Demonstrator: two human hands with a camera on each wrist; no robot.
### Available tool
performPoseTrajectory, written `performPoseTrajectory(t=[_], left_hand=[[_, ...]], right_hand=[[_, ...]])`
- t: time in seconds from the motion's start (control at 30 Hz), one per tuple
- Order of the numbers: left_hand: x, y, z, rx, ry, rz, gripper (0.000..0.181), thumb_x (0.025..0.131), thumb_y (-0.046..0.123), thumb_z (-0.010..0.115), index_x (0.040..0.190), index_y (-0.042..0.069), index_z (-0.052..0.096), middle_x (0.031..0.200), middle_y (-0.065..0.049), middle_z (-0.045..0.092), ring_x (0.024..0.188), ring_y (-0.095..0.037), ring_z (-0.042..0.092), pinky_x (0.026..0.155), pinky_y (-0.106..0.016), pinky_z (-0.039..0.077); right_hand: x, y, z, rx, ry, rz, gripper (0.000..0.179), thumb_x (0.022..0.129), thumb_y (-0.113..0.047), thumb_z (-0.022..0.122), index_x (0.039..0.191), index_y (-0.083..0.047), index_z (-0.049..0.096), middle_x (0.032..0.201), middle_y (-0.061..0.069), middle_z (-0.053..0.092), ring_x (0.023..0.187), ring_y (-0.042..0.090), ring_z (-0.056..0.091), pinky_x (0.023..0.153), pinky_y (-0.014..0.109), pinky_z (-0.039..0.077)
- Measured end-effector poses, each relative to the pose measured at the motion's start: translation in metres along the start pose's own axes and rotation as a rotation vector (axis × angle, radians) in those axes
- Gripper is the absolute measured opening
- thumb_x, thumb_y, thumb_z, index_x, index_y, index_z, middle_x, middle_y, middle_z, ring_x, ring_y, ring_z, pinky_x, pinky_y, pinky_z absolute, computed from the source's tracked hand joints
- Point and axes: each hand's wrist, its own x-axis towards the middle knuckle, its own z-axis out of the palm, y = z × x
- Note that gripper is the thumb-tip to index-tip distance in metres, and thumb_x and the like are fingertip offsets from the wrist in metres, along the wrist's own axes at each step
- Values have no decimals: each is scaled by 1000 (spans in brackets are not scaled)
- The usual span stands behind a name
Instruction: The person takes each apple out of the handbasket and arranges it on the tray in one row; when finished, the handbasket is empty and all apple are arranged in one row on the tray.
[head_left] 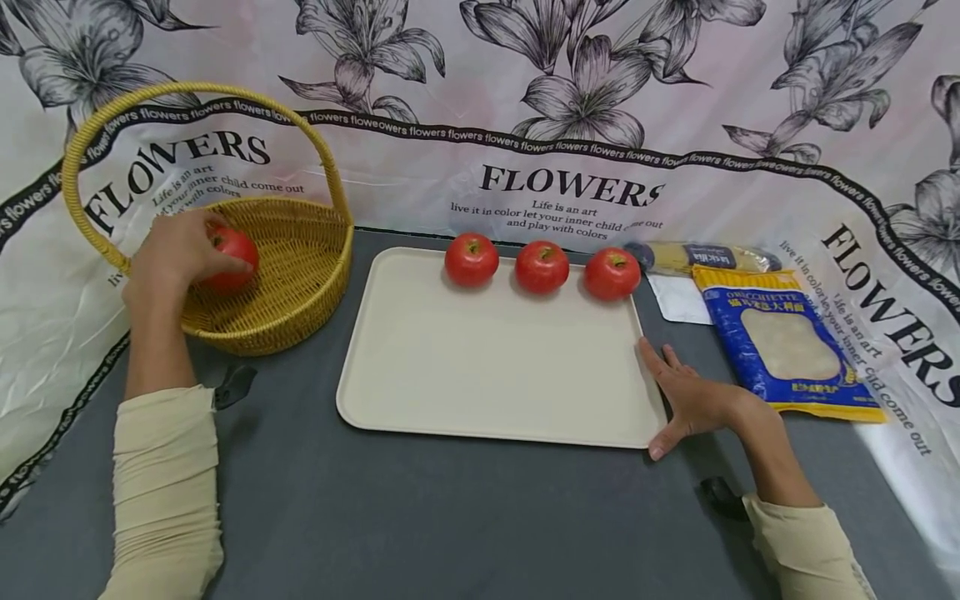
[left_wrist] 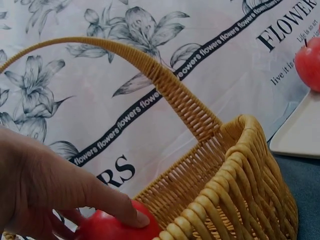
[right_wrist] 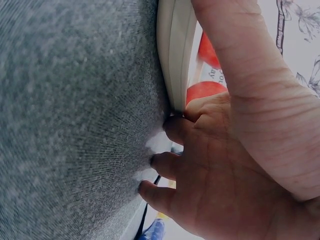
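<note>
My left hand [head_left: 171, 254] reaches into a yellow wicker basket [head_left: 300, 321] and grips a red apple [head_left: 235, 258] at the basket's left side. In the left wrist view, a finger lies over the top of that apple [left_wrist: 117, 225], whose lower part is hidden by the rim. Three more red apples [head_left: 542, 267] sit in a row along the far edge of a cream tray [head_left: 487, 358]. My right hand [head_left: 693, 398] rests at the tray's right edge with its fingers spread. The right wrist view shows the tray's side [right_wrist: 177, 55] against this hand [right_wrist: 215, 165].
Right of the tray lies a blue and yellow pasta packet [head_left: 791, 342]. Behind it are a long clear packet [head_left: 705, 257] and a white piece [head_left: 678, 298]. The basket's tall handle [head_left: 202, 87] arches above the left hand. A floral printed sheet [head_left: 420, 175] hangs behind the grey table [head_left: 450, 517].
</note>
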Motion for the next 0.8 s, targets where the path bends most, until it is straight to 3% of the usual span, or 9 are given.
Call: performPoseTrajectory(t=[0.17, 0.5, 0.8], left_hand=[[-5, 7, -2, -35, 29, -43, 81, 91, 40, 74, 156, 6, 38, 138, -34, 42, 116, -49, 41, 77, -63, 45], [-8, 21, -5, -56, 111, -18, 83, 91, 46, 67, 160, 10, 39, 148, -33, 43, 127, -50, 40, 90, -72, 48], [-19, 65, -5, -87, 187, 174, 80, 92, 45, 69, 160, 13, 42, 156, -30, 45, 141, -50, 34, 105, -76, 45]], right_hand=[[0, 0, -1, -1, 1, -2, 162, 64, -58, 93, 163, -8, -25, 167, 39, -16, 148, 72, -4, 110, 88, 9], [-2, 1, 0, 21, 5, -24, 161, 65, -60, 92, 163, -10, -25, 166, 41, -17, 148, 73, -4, 109, 89, 8], [-1, 3, 0, 22, -1, -4, 161, 65, -60, 92, 163, -10, -26, 167, 39, -18, 148, 72, -6, 109, 88, 7]])
